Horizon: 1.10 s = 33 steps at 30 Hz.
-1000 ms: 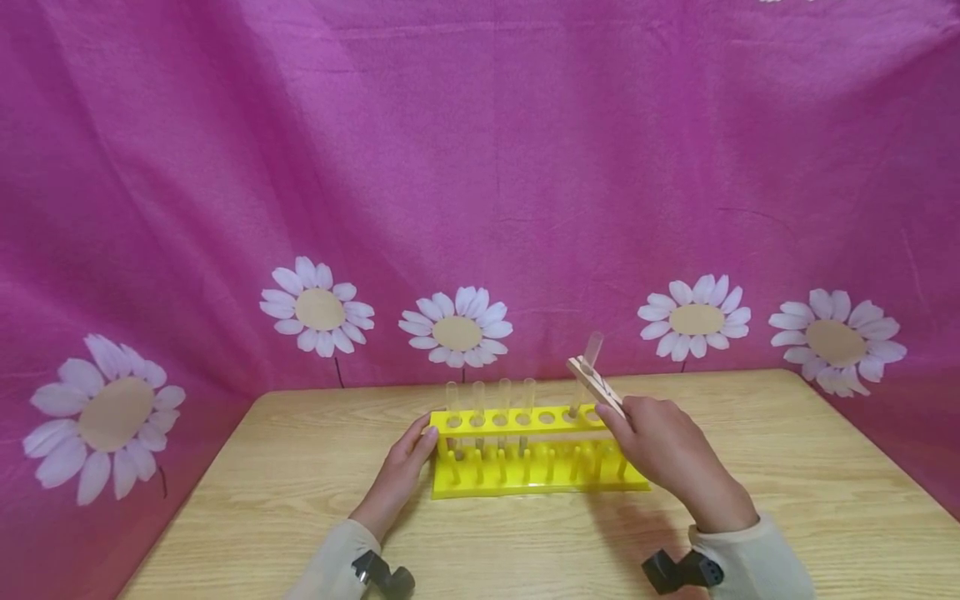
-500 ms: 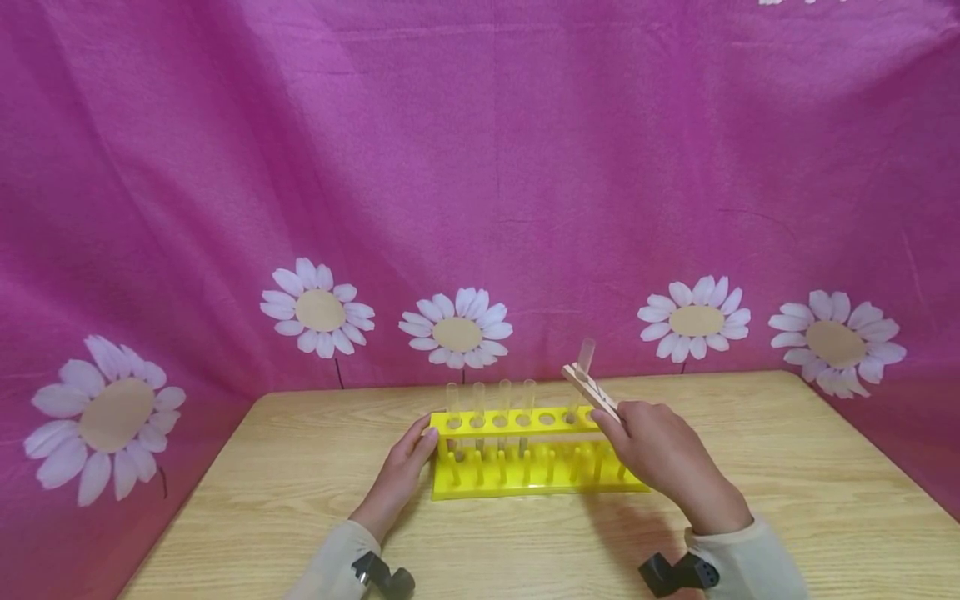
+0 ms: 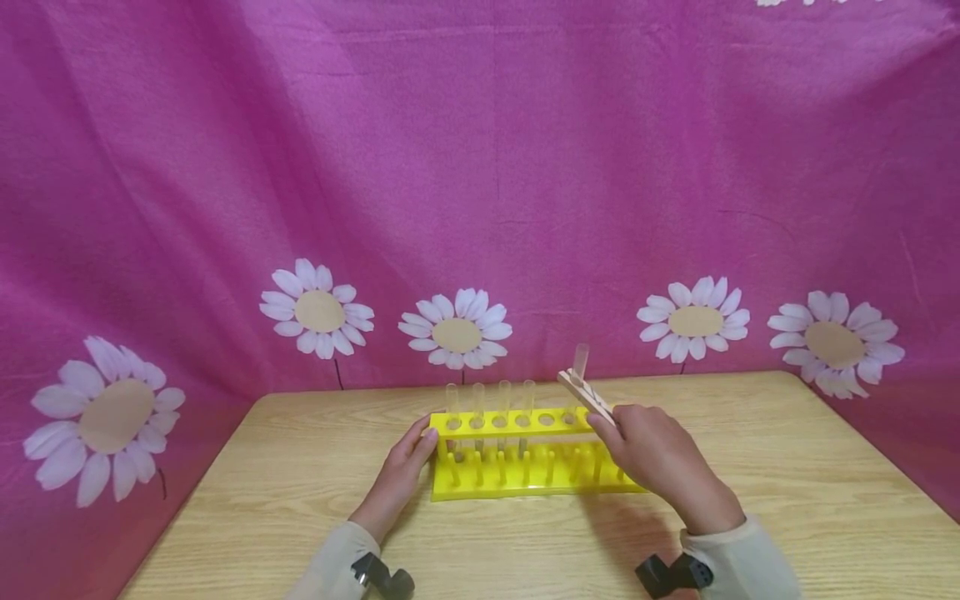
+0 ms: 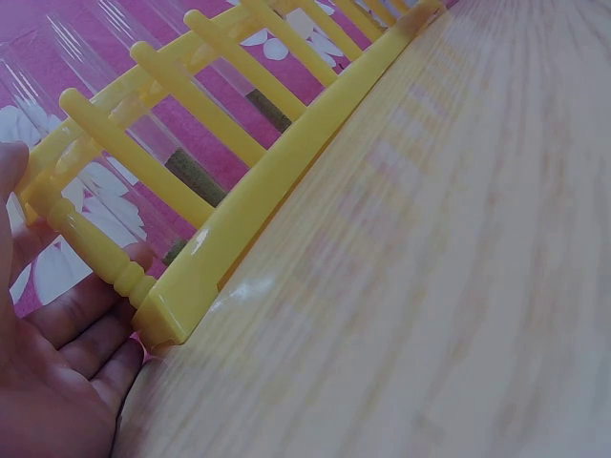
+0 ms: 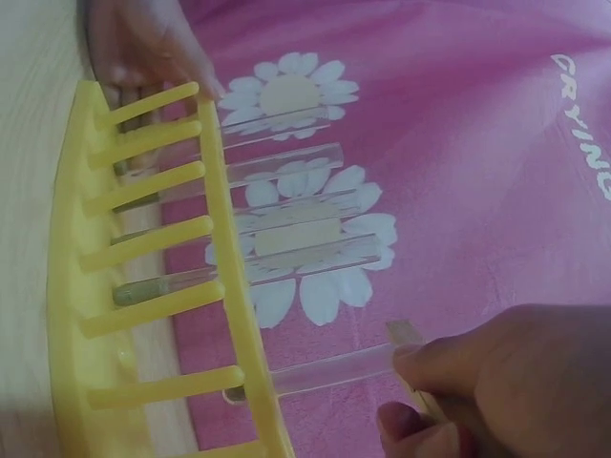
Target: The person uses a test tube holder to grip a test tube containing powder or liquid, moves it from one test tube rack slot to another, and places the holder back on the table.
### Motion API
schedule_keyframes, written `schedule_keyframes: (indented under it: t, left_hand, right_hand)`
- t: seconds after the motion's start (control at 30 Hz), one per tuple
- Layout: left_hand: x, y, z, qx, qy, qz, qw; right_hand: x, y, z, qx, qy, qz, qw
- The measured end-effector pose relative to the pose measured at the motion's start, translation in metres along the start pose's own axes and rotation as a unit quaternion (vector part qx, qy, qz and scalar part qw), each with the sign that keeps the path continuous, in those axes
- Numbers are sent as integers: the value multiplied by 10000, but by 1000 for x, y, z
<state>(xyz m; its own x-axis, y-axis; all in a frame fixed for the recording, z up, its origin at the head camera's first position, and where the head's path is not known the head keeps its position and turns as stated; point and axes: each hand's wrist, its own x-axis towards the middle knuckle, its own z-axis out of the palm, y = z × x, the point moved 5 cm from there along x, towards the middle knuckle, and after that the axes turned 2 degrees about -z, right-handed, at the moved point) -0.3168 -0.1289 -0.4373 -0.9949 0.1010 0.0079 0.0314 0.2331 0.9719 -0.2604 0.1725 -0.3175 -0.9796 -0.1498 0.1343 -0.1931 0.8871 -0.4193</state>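
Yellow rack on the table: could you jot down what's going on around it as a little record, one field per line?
Rack: yellow rack, upright on the wooden table
Tubes standing: four clear tubes, toward the rack's left end
Left hand: grips the rack's left end
Right hand: holds a wooden clamp
Clamp: grips a fifth tube
Fifth tube: lower end in a hole; one tube-free hole separates it from the four
Backdrop: pink-purple cloth with white flowers

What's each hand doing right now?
Left hand: holding the end of the yellow test tube rack.
Right hand: holding a wooden test tube clamp, which grips a clear test tube.
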Motion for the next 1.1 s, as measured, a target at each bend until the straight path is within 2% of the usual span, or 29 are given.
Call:
schedule_keyframes:
  t: [0.1, 0.17, 0.33, 0.53, 0.7, 0.93, 1.1]
  left_hand:
    - [-7, 11, 0, 32, -27, 25, 10000]
    - [-7, 13, 0, 34, -27, 53, 10000]
    - [6, -8, -1, 29, 31, 81, 10000]
    - [8, -10, -1, 49, 114, 81, 9999]
    - [6, -6, -1, 58, 94, 103, 9999]
    - [-8, 14, 0, 16, 40, 19, 10000]
    - [-2, 7, 0, -17, 7, 75, 10000]
  right_hand:
    - [2, 1, 3, 10, -77, 86, 9999]
    - [3, 2, 5, -14, -86, 78, 9999]
    - [4, 3, 10, -123, -56, -50, 9999]
    - [6, 4, 13, -212, -48, -104, 9997]
    - [7, 5, 15, -205, -102, -71, 9997]
    - [8, 6, 19, -292, -234, -40, 9993]
    - [7, 8, 19, -291, -271, -12, 9992]
